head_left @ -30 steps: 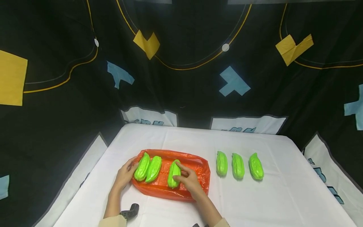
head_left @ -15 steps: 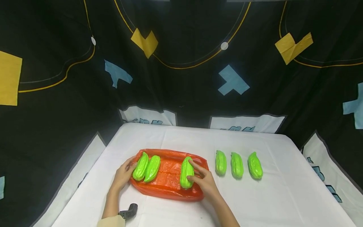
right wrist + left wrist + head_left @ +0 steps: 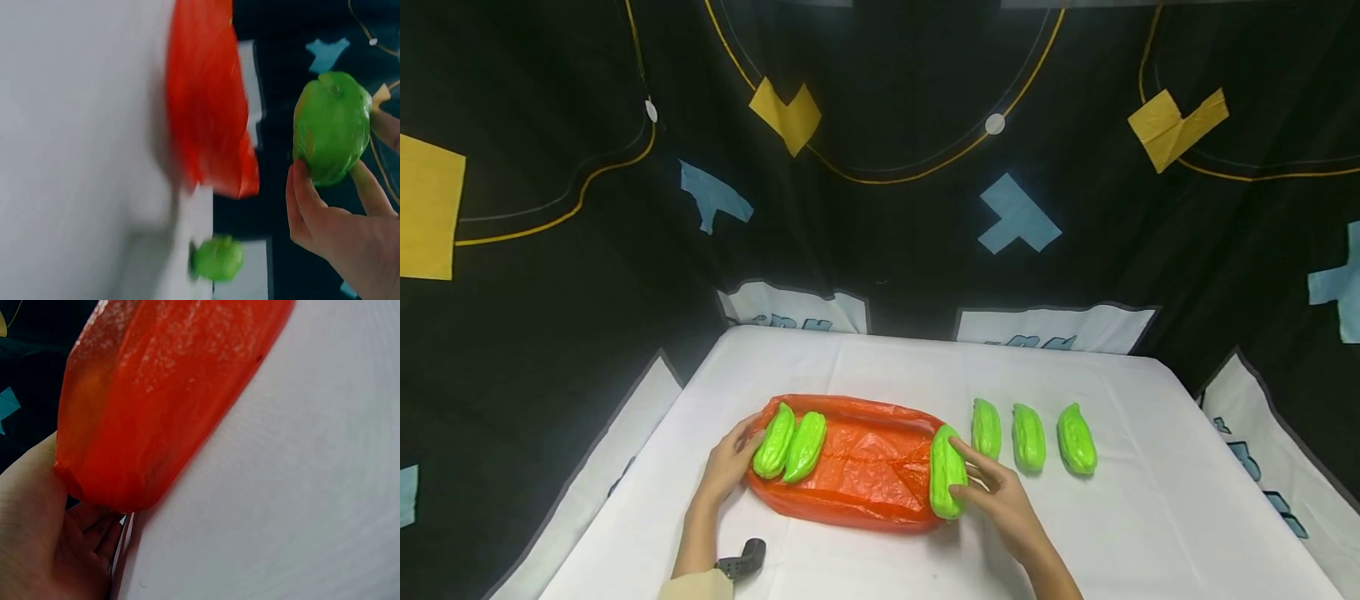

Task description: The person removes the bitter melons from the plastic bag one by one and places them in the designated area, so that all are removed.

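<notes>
My right hand (image 3: 1003, 496) holds a bright green bitter melon (image 3: 945, 475) between thumb and fingers, over the right end of an open red plastic bag (image 3: 865, 492). In the right wrist view this melon (image 3: 331, 125) is up off the table, apart from the bag (image 3: 203, 94). The left hand (image 3: 728, 462) grips the bag's left end; its fingers curl under the red plastic (image 3: 156, 425) in the left wrist view. Inside the bag, at the left, lie two more bitter melons, one (image 3: 774, 442) beside the other (image 3: 805, 447).
Right of the bag, a row of three bitter melons lies on the white table (image 3: 1150, 517): a near one (image 3: 987, 429), a middle one (image 3: 1028, 439) and a far right one (image 3: 1077, 442). A black curtain (image 3: 880, 233) with yellow and blue patches hangs behind.
My right hand has carried its bitter melon rightward, from inside the bag to over its right end. The left hand has stayed on the bag's left end.
</notes>
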Action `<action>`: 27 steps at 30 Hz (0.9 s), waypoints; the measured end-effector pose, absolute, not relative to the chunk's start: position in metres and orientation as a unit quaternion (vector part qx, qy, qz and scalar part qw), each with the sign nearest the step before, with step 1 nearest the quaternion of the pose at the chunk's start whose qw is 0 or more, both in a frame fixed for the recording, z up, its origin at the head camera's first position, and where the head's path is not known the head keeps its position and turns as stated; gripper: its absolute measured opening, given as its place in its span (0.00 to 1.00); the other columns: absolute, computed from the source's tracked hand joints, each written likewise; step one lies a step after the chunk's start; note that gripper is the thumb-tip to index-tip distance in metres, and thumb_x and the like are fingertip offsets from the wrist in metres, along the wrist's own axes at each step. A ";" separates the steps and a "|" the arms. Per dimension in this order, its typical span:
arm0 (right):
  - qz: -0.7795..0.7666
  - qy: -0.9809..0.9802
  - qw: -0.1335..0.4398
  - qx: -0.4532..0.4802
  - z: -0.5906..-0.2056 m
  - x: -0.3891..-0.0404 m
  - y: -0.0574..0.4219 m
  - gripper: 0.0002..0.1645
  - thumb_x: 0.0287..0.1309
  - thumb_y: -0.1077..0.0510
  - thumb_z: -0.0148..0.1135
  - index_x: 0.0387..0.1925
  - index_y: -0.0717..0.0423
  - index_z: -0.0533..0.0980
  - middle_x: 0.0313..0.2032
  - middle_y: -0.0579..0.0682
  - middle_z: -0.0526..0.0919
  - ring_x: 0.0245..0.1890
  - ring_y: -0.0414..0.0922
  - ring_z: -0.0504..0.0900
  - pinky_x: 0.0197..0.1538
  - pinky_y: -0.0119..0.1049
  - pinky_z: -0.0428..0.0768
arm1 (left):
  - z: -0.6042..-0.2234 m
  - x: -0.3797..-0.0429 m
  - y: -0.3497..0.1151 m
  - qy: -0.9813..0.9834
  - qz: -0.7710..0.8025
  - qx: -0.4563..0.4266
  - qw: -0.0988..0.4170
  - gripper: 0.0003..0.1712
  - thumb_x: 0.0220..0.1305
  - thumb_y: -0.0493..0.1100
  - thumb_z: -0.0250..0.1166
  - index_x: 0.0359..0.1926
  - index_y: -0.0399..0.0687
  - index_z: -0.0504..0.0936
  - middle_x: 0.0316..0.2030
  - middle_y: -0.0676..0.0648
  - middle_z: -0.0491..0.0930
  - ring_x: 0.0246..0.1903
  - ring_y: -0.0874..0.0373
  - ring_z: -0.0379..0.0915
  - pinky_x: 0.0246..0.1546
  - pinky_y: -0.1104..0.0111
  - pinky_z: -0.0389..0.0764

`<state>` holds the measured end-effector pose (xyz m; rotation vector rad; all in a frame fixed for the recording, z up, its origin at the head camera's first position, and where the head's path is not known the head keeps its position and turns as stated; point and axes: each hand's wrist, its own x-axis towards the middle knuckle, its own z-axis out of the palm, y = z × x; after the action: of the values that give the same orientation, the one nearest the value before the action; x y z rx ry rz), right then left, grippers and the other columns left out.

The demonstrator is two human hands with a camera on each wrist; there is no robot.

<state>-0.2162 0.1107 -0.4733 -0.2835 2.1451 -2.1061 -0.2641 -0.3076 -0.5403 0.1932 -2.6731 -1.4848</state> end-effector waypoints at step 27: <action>-0.602 0.788 0.127 -0.019 -0.508 -0.201 0.171 0.41 0.45 0.53 0.72 0.62 0.49 0.68 0.63 0.59 0.65 0.56 0.59 0.71 0.57 0.57 0.68 | -0.541 -0.264 -0.307 -0.874 -0.481 0.065 0.037 0.37 0.64 0.66 0.48 0.67 0.52 0.60 0.66 0.39 0.59 0.65 0.39 0.49 0.60 0.42 0.55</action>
<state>-0.2007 0.1707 -0.5085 -0.0547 2.2929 -1.7523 -0.2640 -0.3069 -0.5411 0.1997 -2.6817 -1.4765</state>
